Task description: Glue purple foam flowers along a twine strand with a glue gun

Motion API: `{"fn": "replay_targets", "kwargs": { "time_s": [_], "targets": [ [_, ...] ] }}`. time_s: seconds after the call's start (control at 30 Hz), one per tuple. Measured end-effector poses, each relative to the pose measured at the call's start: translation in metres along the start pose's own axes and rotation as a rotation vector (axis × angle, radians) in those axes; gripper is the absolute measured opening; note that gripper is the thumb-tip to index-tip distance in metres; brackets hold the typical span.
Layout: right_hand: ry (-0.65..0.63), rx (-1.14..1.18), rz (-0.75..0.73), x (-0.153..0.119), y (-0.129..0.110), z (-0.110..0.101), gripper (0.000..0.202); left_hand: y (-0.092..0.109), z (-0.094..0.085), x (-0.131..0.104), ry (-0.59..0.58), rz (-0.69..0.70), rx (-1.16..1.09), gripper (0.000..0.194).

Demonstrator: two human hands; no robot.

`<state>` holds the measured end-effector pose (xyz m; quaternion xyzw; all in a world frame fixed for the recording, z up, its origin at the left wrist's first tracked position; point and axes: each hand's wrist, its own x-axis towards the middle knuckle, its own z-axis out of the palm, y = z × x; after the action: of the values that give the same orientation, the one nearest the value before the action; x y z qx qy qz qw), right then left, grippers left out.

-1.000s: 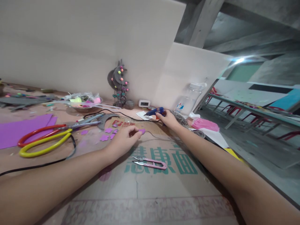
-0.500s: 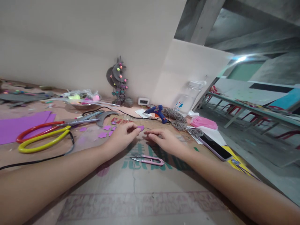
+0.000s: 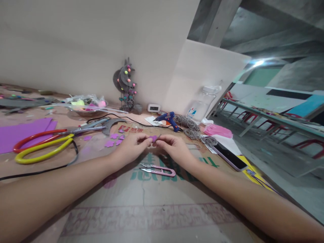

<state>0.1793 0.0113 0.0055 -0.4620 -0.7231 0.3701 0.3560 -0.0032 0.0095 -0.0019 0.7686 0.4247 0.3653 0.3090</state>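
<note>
- Two bare hands meet over a printed cardboard sheet point(image 3: 141, 219) on a cluttered desk point(image 3: 15, 170), toward the sheet's far edge.
- The left hand point(image 3: 135, 144) pinches a small purple piece point(image 3: 153, 138) between thumb and forefinger; fingers hide most of its outline.
- The right hand point(image 3: 174, 148) is drawn in close, thumb and forefinger pinching a thin dark strand point(image 3: 159, 137), perhaps cord, beside the piece. Whether strand and piece touch, I cannot tell.
- Pink-handled snips point(image 3: 158, 169) lie on the sheet just nearer the wearer, blades pointing left.
- Purple flower cut-outs point(image 3: 109, 144) are scattered around the sheet's far left corner, beyond the left hand.
- Beyond the sheet's far edge sits a blue glue gun point(image 3: 168, 118), nozzle pointing left, with coils of grey cord point(image 3: 188, 126) on its right. A phone point(image 3: 230, 156) lies near the desk's right edge.
- Possible trouble: the piece is small, so a loose pinch could let it slip or twist against the strand. If there is fresh glue on it, which cannot be seen, the close fingertips could stick or burn. A dropped wrist could brush the snips' points.
</note>
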Motion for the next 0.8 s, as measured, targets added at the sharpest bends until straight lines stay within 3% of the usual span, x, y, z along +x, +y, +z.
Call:
{"fn": "replay_targets", "kwargs": {
  "time_s": [0.33, 0.47, 0.6, 0.7, 0.8],
  "targets": [
    [0.030, 0.202, 0.041, 0.000, 0.000, 0.000, 0.019, 0.004, 0.000, 0.000, -0.062, 0.058, 0.074, 0.032],
    [0.040, 0.219, 0.028, -0.003, -0.002, -0.001, 0.019, -0.004, 0.004, 0.001, -0.077, 0.059, 0.066, 0.019],
    [-0.069, 0.148, -0.001, -0.010, -0.008, 0.001, 0.014, -0.010, 0.006, 0.001, -0.004, 0.121, -0.070, 0.043],
    [-0.154, 0.101, -0.001, -0.014, -0.012, 0.003, 0.013, -0.007, 0.003, 0.002, -0.062, 0.214, -0.091, 0.026],
    [-0.166, 0.063, 0.001, -0.014, -0.013, 0.002, 0.013, -0.002, -0.001, 0.001, -0.048, 0.136, -0.155, 0.014]
  ]
}}
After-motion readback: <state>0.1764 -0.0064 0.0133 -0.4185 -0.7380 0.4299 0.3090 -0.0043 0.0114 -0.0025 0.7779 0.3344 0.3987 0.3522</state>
